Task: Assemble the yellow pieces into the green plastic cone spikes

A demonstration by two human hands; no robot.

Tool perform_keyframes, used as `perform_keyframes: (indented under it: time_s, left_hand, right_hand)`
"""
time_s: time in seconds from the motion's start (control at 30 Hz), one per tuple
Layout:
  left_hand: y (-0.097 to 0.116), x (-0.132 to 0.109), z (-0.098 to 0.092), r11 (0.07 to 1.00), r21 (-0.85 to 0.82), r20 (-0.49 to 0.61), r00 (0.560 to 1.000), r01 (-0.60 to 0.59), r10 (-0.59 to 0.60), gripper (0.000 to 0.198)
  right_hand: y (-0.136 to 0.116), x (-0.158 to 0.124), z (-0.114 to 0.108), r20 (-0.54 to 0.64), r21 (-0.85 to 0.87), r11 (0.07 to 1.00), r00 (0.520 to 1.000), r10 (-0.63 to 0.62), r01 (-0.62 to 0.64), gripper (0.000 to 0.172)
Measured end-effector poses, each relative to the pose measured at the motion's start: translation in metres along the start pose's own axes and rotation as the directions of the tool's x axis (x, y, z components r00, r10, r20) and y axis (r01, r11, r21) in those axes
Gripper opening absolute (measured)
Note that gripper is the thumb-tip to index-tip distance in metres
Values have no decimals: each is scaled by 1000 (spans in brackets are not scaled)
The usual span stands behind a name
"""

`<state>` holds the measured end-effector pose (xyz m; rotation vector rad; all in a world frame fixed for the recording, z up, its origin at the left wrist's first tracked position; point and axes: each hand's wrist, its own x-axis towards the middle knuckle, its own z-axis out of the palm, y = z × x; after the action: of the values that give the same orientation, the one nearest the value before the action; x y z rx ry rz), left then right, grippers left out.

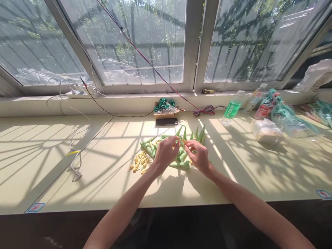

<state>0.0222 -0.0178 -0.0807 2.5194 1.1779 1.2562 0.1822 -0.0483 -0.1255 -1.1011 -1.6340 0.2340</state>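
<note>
Over a heap of pale green cones [183, 164], my left hand [167, 149] and my right hand [198, 155] work close together, fingertips almost meeting. A small yellow-orange plastic piece [184, 141] sticks up from the pinch of my right hand. The fingers of my left hand are closed too, but what they pinch is hidden behind the hand. To the left of the cones lies a loose pile of small yellow plastic pieces [140, 161]. Several green cones [201, 134] stand point up behind my right hand.
A black phone [166, 121] lies before a small box [167, 115] with green material. At right are a green-labelled bottle [231, 110], a white packet [266, 131] and plastic bags [290, 119]. A white cable [76, 166] crosses the table [109, 188] at left; windows rise behind.
</note>
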Motion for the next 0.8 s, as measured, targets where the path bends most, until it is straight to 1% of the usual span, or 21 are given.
perform_keyframes:
  time_s: [0.07,0.17,0.33,0.43,0.57,0.73,0.8]
  left_hand:
    - [0,-3,4,999,-38,-24,1000,18,-19,10]
    - [-2,-8,7,994,-95,-25,998,53,-56,10]
    - [-3,-11,5,985,-121,18,992,123,-122,14]
    - [-4,-11,5,973,-170,43,988,153,-147,18]
    - [-5,-13,7,963,-221,64,988,153,-142,24]
    - [-8,-17,10,967,-224,103,990,122,-100,27]
    - [-10,-19,10,968,-222,101,990,114,-93,27]
  right_hand:
    - [-1,-1,-1,23,6,999,999,35,-35,15]
    - [-2,-1,0,41,5,999,998,42,-42,16]
    - [-3,0,0,53,31,999,998,41,-43,15]
    - [-2,0,0,78,47,997,995,59,-62,15]
    - [0,0,1,102,77,994,993,66,-74,16]
    - [2,0,2,115,86,994,992,56,-66,16]
    - [2,0,3,115,88,994,992,49,-59,13]
